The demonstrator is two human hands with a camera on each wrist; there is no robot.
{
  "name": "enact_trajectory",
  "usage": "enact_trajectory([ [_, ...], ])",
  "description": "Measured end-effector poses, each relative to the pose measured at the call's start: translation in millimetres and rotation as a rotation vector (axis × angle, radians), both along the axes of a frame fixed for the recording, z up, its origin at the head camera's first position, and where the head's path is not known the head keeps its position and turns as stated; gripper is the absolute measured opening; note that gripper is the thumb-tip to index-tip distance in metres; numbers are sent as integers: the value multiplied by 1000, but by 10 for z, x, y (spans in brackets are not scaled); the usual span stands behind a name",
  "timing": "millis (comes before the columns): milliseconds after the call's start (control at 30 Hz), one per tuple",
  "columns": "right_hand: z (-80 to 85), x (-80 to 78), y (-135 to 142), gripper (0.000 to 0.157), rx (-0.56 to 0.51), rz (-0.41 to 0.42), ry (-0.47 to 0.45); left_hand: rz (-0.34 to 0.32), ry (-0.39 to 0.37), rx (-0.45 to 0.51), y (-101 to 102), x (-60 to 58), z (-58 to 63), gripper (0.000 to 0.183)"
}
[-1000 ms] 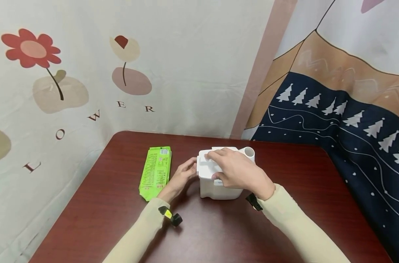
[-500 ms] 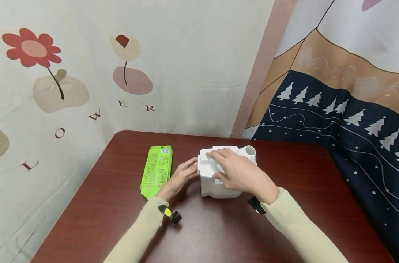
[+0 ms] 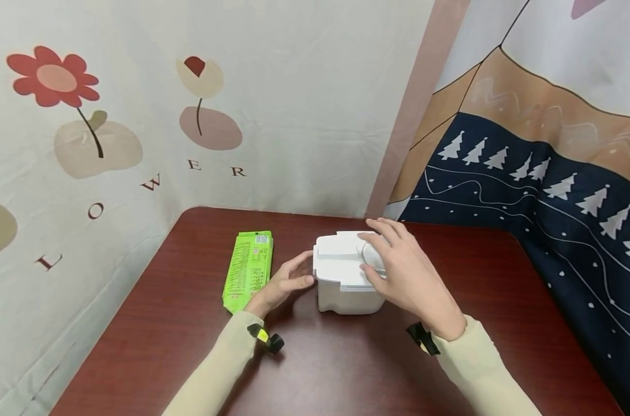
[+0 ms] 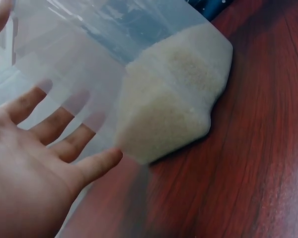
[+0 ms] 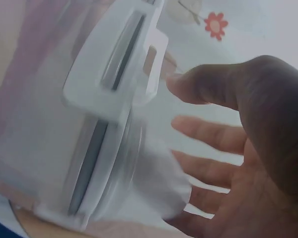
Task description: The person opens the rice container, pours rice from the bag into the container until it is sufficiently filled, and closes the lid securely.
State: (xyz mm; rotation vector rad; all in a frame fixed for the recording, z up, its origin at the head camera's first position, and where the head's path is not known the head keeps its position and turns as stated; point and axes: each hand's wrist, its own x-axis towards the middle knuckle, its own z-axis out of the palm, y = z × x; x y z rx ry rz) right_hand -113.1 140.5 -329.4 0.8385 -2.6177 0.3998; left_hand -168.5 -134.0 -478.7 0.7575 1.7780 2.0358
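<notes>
A storage box (image 3: pixel 351 300) with translucent walls and a white lid (image 3: pixel 338 263) stands on the table. Pale rice-like grains (image 4: pixel 164 94) fill its lower part in the left wrist view. A white, rounded cup-like part (image 3: pixel 372 257) sits at the lid's right end, partly hidden by fingers. My left hand (image 3: pixel 286 283) is at the box's left side, fingers extended, with fingertips right at the wall. My right hand (image 3: pixel 410 274) is beside the cup-like part (image 5: pixel 161 183), thumb and fingers spread loosely, with its far fingers overlapping it in the right wrist view.
A bright green printed packet (image 3: pixel 248 268) lies flat on the dark red table (image 3: pixel 164 323), left of the box and close to my left forearm. A patterned cloth (image 3: pixel 304 104) hangs behind the table's far edge.
My right hand has shifted right off the lid's middle and its fingers have spread. The white tube's open end no longer shows; a rounded face shows instead. The left thumb has moved lower.
</notes>
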Motion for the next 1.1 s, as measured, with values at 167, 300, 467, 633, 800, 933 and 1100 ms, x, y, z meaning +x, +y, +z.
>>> enact_trajectory([
  [167,-38,25,128,61,-133,-140,-100,-37,24,-29,9,-7,2,90],
  [300,-60,46,170,55,-250,-210,-176,-14,29,-58,12,-2,12,87],
  [467,-59,29,207,53,-293,-208,-224,27,27,-81,23,26,11,87],
  [633,-52,-53,282,54,-295,-175,-258,80,58,-94,78,87,5,84],
  [800,-61,-176,367,54,-288,-120,-265,166,106,-133,169,183,17,82],
  [933,-75,-274,427,54,-278,-76,-264,246,135,-214,243,283,55,77],
  [1100,-91,-372,474,54,-296,-16,-284,339,154,-276,342,410,84,75],
])
